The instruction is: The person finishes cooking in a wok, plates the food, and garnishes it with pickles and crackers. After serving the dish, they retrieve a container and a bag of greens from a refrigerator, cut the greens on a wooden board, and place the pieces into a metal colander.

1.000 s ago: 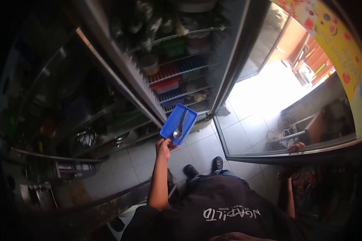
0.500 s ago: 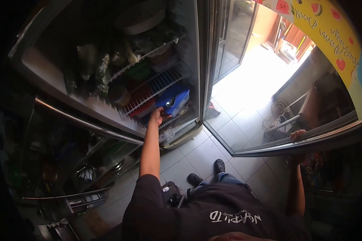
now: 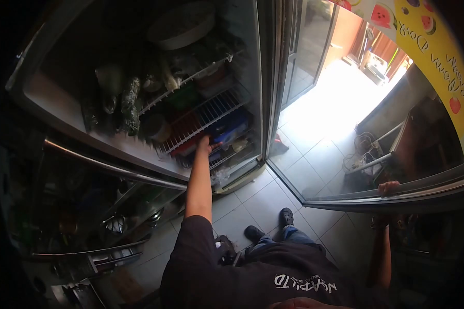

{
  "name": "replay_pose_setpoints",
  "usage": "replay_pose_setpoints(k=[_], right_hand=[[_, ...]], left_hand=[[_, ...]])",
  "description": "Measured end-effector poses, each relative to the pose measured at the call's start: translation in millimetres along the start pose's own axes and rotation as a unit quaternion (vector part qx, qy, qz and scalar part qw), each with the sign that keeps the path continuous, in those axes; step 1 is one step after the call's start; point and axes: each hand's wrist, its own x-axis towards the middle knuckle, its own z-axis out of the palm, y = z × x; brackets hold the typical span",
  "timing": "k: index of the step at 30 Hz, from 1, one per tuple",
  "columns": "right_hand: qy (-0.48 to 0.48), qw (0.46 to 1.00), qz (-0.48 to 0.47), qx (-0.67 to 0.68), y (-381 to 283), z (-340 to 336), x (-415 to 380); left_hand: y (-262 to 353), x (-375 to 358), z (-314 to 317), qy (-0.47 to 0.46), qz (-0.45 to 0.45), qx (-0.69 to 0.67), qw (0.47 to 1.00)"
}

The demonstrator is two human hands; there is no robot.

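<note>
My left hand [image 3: 206, 144] reaches into a lower level of the fridge, fingers stretched out by the front of a blue container [image 3: 233, 127]. The container lies in shadow below a white wire shelf [image 3: 211, 110]; whether the fingertips touch it is hard to tell. On the right, the fingers of my right hand [image 3: 388, 188] curl over the edge of the open glass door [image 3: 423, 194]. The rest of that hand is behind the door frame.
Wrapped vegetables [image 3: 132, 100] and a white bowl [image 3: 183, 31] are on upper levels of the fridge. A dark glass-fronted cabinet [image 3: 113, 172] stands at the left. Beyond the door are coiled cables [image 3: 363, 147] on the tiled floor [image 3: 252, 203].
The blue container has moved deeper below the wire shelf, away from the front. My left hand's fingers have straightened. The view has shifted slightly, and my right hand stays on the door.
</note>
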Motion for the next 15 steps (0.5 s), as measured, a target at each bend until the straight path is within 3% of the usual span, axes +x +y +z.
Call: replay_pose_setpoints(k=[2,5,9,11,13,14,15], right_hand=[[-0.026,1.0,-0.001,0.013,1,-8,3],[-0.062,0.998,0.0,0.032,1,-18,6],[-0.037,0.998,-0.004,0.06,-1,4,7],[-0.032,0.998,-0.001,0.052,-2,-1,5],[-0.045,0.996,0.0,0.072,5,-1,10],[0.179,0.979,-0.008,0.1,5,14,5],[0.029,0.993,0.015,0.112,2,16,10]], left_hand=[[-4,-23,21,0.064,0.099,-0.026,0.993],[-10,-19,31,0.14,0.107,-0.091,0.98],[-37,-2,44,0.12,0.115,-0.147,0.975],[-53,23,49,0.214,0.101,-0.22,0.946],[-47,-67,99,0.204,0.073,-0.245,0.945],[-59,-72,103,0.145,0.037,-0.221,0.964],[-72,-76,108,0.085,0.001,-0.195,0.977]])
